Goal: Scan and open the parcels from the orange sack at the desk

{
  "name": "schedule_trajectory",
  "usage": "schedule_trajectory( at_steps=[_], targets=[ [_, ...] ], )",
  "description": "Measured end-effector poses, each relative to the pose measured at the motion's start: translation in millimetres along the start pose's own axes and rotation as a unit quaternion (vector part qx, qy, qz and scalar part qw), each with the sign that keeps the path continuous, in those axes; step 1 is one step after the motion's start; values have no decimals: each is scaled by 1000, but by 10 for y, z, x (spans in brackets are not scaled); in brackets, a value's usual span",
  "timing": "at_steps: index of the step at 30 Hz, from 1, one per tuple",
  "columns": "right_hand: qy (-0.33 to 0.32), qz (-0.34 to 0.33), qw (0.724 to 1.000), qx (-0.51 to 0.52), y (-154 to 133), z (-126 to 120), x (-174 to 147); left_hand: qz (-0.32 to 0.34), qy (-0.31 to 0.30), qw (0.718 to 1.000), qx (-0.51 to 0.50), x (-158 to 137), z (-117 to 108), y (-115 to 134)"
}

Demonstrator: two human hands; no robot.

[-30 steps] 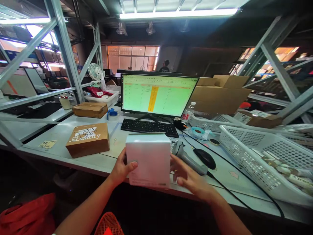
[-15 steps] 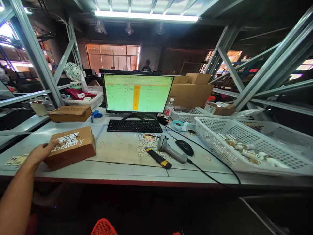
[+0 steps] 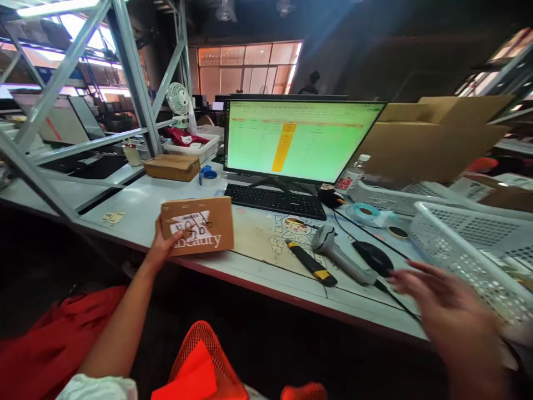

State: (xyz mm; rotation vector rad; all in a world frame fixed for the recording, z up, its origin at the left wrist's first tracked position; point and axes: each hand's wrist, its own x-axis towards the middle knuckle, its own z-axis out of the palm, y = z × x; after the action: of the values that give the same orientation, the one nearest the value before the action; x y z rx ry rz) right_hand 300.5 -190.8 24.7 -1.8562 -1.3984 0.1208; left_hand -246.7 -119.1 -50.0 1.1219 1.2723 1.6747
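My left hand [image 3: 163,243] is closed on the left end of a brown cardboard box [image 3: 208,225] with a white label, handwritten marks and the printed word "beauty". The box is tilted with its labelled face toward me, near the front edge of the desk. My right hand [image 3: 447,300], blurred by motion, is in front of the white basket with its fingers stretched out and nothing visible in them. Closest to its fingertips are a black mouse [image 3: 372,257] and a grey barcode scanner [image 3: 343,258]. A black and yellow utility knife [image 3: 311,263] lies left of the scanner.
A monitor [image 3: 300,141] and black keyboard [image 3: 275,201] stand behind. White perforated basket [image 3: 462,244] at right; tape rolls [image 3: 366,212] and a bottle [image 3: 353,175] beside it. Another cardboard box [image 3: 172,168] and blue tape dispenser [image 3: 208,174] sit at left. A metal frame post [image 3: 135,83] rises there.
The view has turned left and down. My left hand has tipped the box up and brought it toward the desk's front edge. My right hand has come into view from the right.
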Motion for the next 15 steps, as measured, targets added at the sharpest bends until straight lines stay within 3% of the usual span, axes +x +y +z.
schedule_trajectory(
  at_steps=[3, 8, 11, 15],
  targets=[
    [-79, -65, 995, -7, -310, 529, 244, 1, -67, 997, -34, -279, 272, -75],
    [-205, -95, 953, -202, -541, 1138, 172, -12, -203, 979, -27, -561, 629, -94],
    [-210, -81, 957, -184, -533, 1228, 82, -17, -249, 968, -16, -542, 712, -125],
    [-219, -33, 970, -101, -589, 1107, 259, -50, -303, 952, 9, -346, 774, -124]
  ],
)
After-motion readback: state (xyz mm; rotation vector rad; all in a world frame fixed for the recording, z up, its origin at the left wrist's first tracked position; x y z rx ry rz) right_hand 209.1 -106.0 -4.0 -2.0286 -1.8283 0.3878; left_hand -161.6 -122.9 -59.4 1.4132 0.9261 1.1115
